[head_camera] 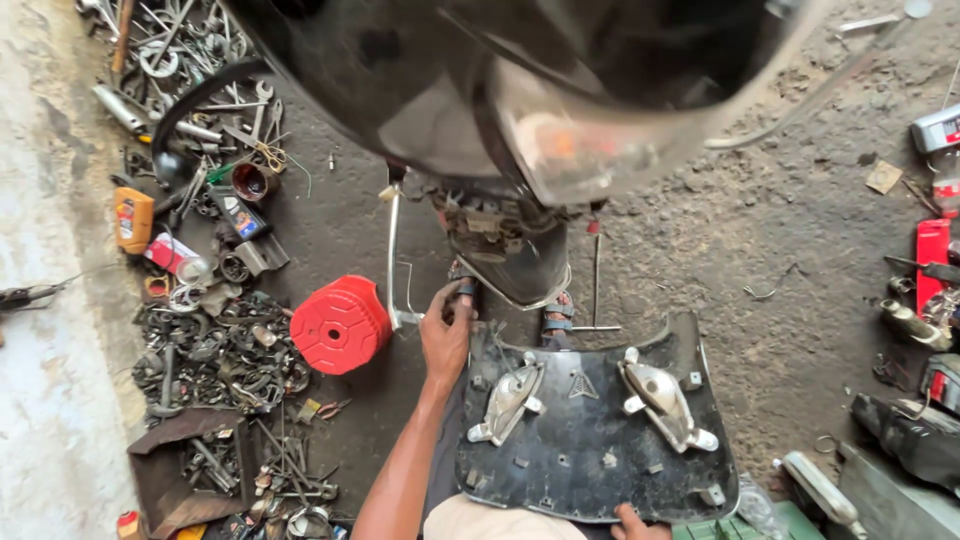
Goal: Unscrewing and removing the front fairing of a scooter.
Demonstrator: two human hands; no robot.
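I see my left hand (pixel 447 330) stretched forward, fingers closed on a small dark part under the scooter's front body (pixel 505 235), though what it grips is hard to make out. My right hand (pixel 632 523) pinches the near edge of the black panel (pixel 590 440) lying across my lap. A red ribbed drum (pixel 340 325) sits on the floor just left.

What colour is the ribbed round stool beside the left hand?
Red: the stool shows clearly in the head view, left of the left hand.
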